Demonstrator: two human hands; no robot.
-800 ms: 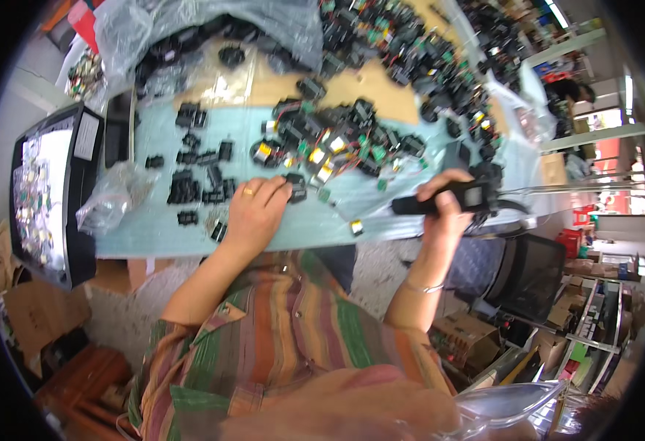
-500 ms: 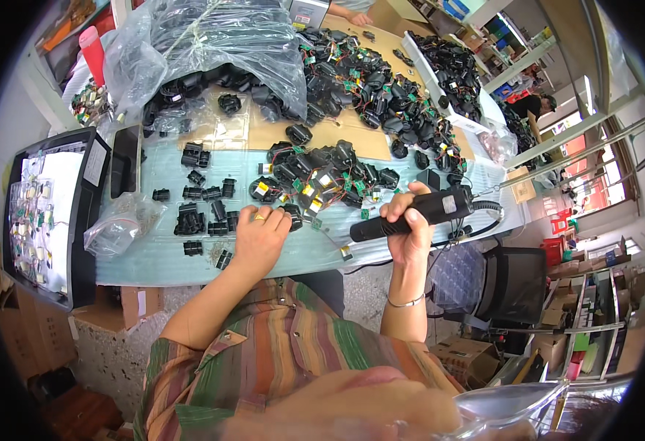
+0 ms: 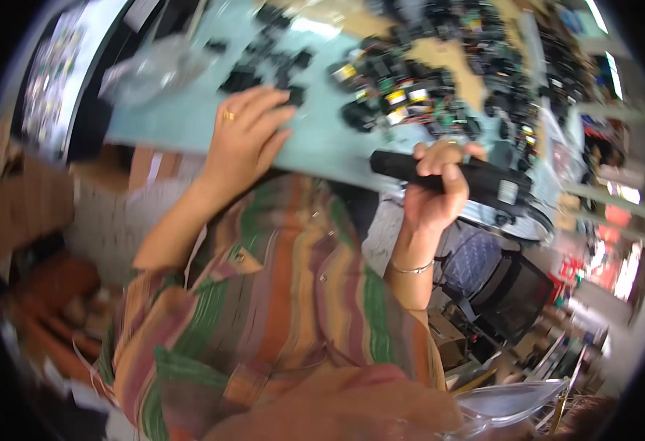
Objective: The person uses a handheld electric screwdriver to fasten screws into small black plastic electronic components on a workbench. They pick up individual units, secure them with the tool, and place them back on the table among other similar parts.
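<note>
In my right hand (image 3: 440,176) is a corded black electric screwdriver (image 3: 495,187), held level above the table's front edge with my fingers wrapped round its barrel. My left hand (image 3: 245,136) lies over the near edge, palm down and fingers spread. Its fingertips are beside small black plastic parts (image 3: 241,77); blur hides whether they touch one. To the right of these parts lies a heap of black housings (image 3: 403,92) with wires, green circuit boards and yellow labels.
A clear plastic bag (image 3: 150,73) lies on the pale-covered table (image 3: 168,121) at left, near a black-framed panel (image 3: 94,95). More black units (image 3: 514,73) are piled at far right. A mesh-backed chair (image 3: 510,294) and cardboard boxes (image 3: 28,202) stand below table level.
The whole view has shifted and blurred, with the table now higher in it. My left fingers have straightened and spread from their earlier curl. My right hand still holds the screwdriver.
</note>
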